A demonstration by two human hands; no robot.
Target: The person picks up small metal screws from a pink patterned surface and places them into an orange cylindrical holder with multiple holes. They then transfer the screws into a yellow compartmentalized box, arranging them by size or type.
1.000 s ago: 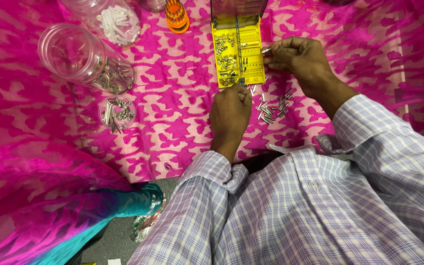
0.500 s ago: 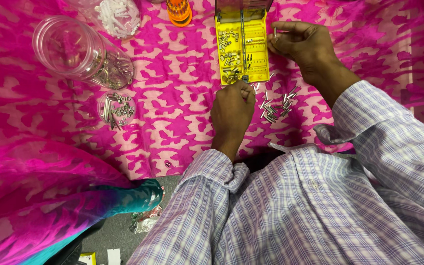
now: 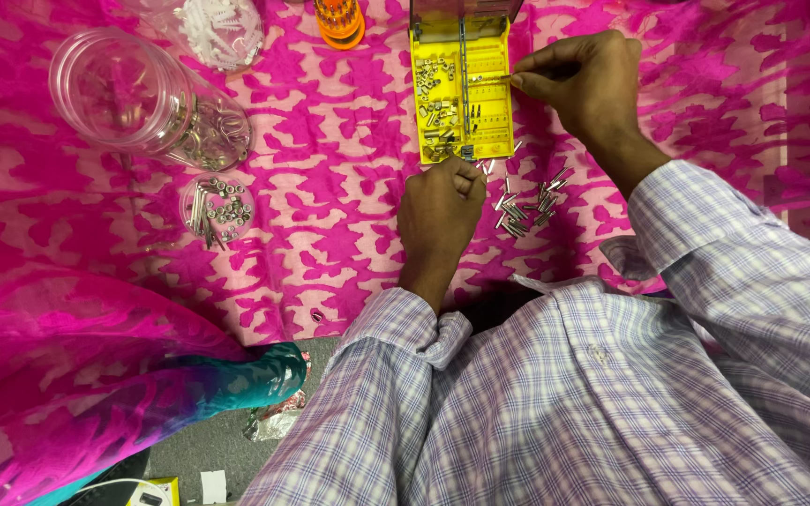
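Head view: right hand (image 3: 585,86) pinches a small metal bit over the yellow case (image 3: 464,89), best lowered straight into its slot, while the fisted left hand (image 3: 442,208) steadies the case's near edge.

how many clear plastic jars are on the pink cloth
2. One clear jar lies on its side at upper left, metal bits inside. A second jar, holding white pieces, sits at the top edge, partly cut off. Others may be out of frame.
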